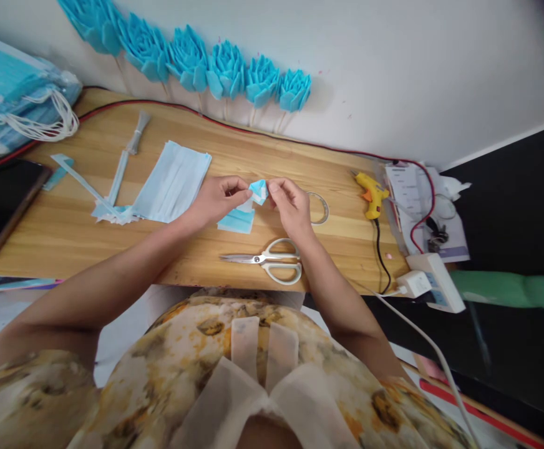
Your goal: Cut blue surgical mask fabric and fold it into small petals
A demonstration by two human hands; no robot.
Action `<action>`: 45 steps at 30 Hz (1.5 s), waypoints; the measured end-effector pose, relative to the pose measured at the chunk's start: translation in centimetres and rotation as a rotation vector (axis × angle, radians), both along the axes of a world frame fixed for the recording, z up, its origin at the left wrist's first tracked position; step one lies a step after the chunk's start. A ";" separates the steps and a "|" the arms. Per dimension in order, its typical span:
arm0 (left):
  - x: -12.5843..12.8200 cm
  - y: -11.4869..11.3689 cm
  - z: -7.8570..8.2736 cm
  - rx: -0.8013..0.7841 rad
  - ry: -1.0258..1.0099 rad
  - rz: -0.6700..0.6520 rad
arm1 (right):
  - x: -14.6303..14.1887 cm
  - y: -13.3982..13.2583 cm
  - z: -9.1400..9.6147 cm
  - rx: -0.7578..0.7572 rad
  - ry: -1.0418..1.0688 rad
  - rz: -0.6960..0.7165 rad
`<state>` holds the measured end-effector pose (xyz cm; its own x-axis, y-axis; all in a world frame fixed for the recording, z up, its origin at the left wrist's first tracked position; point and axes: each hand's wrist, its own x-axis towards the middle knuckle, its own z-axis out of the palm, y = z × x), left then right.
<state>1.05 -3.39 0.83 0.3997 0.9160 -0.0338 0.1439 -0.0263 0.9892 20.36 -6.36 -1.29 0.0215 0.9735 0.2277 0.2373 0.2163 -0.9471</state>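
Note:
Between my two hands is a small folded piece of blue and white mask fabric (258, 191). My left hand (220, 198) pinches its left side with thumb and forefinger. On the other side, the fingertips of my right hand (291, 204) pinch its right edge. Below the piece, cut blue squares (236, 221) lie on the wooden table (342, 249). Flat light-blue mask sheets (173, 181) rest left of my left hand. White-handled scissors (265, 258) lie nearer my body, blades pointing left. A roll of tape (319, 208) sits just right of my right hand.
Blue fabric flowers (225, 68) on sticks lean along the wall. Bagged masks (19, 93) and a phone (7, 202) are at the left, with cut strips (120, 178) nearby. A yellow glue gun (371, 193), papers (405, 187) and a power strip (438, 284) are at the right.

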 end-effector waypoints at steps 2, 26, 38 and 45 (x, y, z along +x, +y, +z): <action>-0.1 0.0 0.2 0.003 0.004 0.017 | 0.0 0.0 0.0 -0.028 0.031 0.038; -1.0 1.6 0.1 0.155 -0.013 0.213 | 0.3 0.4 -0.4 0.082 -0.240 -0.027; -8.0 12.0 -1.4 0.512 0.793 0.231 | 0.3 0.4 0.0 0.078 -0.258 -0.005; -8.7 12.2 -1.4 0.541 0.867 0.257 | 0.3 0.4 -0.3 0.065 -0.284 0.025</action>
